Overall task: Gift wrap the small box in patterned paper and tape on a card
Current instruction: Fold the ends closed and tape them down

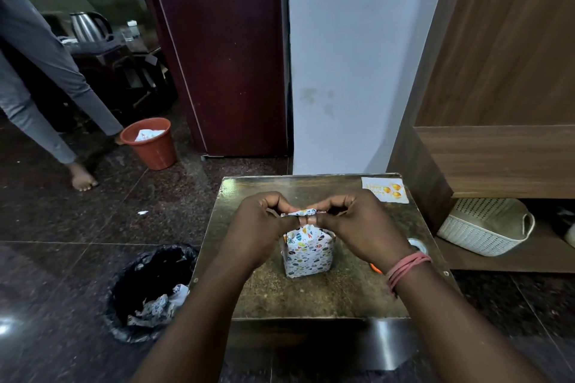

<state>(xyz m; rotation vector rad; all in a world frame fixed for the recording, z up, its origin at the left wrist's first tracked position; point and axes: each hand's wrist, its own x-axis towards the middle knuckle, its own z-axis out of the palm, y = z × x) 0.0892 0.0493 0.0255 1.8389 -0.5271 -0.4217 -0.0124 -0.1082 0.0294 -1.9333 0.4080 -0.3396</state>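
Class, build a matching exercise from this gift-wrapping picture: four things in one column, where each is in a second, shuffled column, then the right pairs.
Things
1. card
2. wrapped box
3. orange bucket
4. white basket

Places
A. on the floor by the dark door
B. far right corner of the table
C. under the wooden shelf, right of the table
D. middle of the table, paper pinched on top by both hands

Pairs: 1-B, 2-D, 3-A, 4-C

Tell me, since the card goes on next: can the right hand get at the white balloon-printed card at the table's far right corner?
Probably yes: the white balloon-printed card lies uncovered just beyond the right hand, though that hand is pinching the patterned paper.
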